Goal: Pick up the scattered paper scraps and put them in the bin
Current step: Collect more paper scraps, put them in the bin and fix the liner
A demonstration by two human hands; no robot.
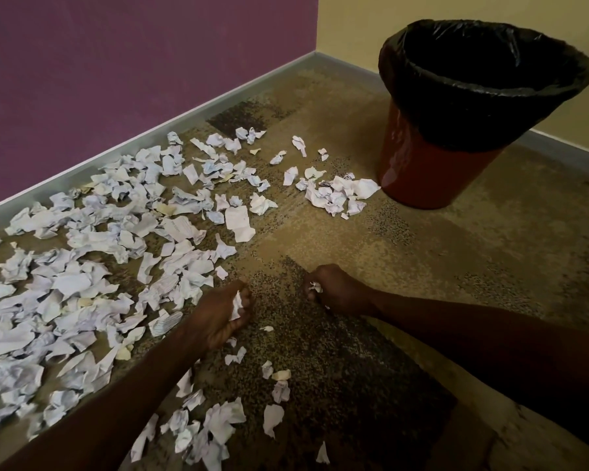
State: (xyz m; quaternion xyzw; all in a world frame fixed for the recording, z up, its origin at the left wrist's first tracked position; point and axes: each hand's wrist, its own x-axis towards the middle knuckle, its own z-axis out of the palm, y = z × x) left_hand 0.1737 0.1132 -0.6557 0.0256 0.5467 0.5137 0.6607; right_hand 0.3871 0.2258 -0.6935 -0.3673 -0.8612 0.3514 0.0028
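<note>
Spreading from nine o'clock toward the centre, the paper scraps (92, 266) cover the mottled carpet (456, 266) in a dense drift along the grey baseboard (150, 137), which runs under the purple wall (116, 62). More scraps trail down to six o'clock beside the left forearm. Just left of centre, the left hand (223, 314) is low over the carpet at the drift's edge, its fingers curled round a white scrap (237, 305) that shows between them. Slightly to its right, toward five o'clock of the frame's centre, the right hand (334, 288) is balled into a fist with a small crumpled scrap (315, 287) pinched at its near edge; the two hands are near each other but apart. Farther right, at about one o'clock, a small cluster of scraps (337, 195) lies just beside the foot of the bin (422, 164), a red bucket lined with a black bag (483, 107), standing upright in the corner before the yellow wall (422, 8).
</note>
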